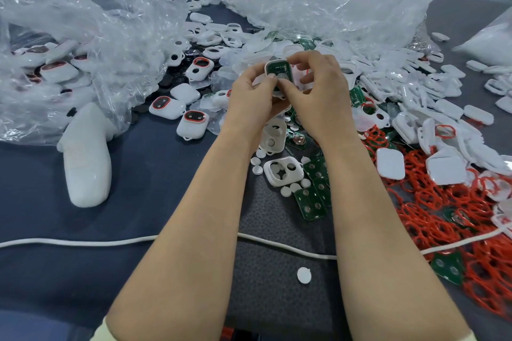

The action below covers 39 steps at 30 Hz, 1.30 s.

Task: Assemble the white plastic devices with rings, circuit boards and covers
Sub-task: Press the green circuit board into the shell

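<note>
Centre of the table, raised over the parts heap: my left hand [253, 95] grips the white rounded plastic shell [267, 68] from 8 o'clock, fingers curled beneath and thumb pressing the green circuit board [278, 67] seated inside. The shell's long axis runs roughly 12 to 6, open face toward me. My right hand [318, 86] pinches it from 3 o'clock, forefinger hooked over the top edge and thumb on the board. The flat white rounded-square covers [390, 163] lie at 4 o'clock, nearer the right hand, which is probably the one to fetch a cover.
</note>
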Each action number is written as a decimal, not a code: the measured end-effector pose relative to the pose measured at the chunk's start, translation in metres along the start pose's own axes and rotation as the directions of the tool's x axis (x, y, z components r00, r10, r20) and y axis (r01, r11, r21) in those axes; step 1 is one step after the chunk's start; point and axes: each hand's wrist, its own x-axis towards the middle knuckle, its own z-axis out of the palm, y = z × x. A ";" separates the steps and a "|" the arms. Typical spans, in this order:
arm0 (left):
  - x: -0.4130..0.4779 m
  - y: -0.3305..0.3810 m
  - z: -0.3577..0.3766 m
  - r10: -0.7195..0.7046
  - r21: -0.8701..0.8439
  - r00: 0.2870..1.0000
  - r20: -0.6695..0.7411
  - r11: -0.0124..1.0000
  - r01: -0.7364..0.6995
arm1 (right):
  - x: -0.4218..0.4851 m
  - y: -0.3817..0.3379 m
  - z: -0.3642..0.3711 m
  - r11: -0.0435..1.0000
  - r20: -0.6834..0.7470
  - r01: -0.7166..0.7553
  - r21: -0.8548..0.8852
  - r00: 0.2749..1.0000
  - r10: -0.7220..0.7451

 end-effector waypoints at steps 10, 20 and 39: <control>0.000 -0.001 0.001 0.020 0.050 1.000 -0.009 0.999 -0.020 | 0.001 -0.004 0.004 0.990 -0.008 -0.107 0.090 0.994 0.109; -0.001 0.001 0.003 0.028 0.054 0.999 -0.014 0.998 -0.027 | 0.003 -0.006 0.005 0.967 -0.023 -0.197 0.160 0.979 0.203; -0.002 0.000 0.004 0.038 0.095 0.999 0.002 0.995 -0.038 | 0.002 -0.007 0.006 0.902 -0.012 -0.295 0.316 0.949 0.315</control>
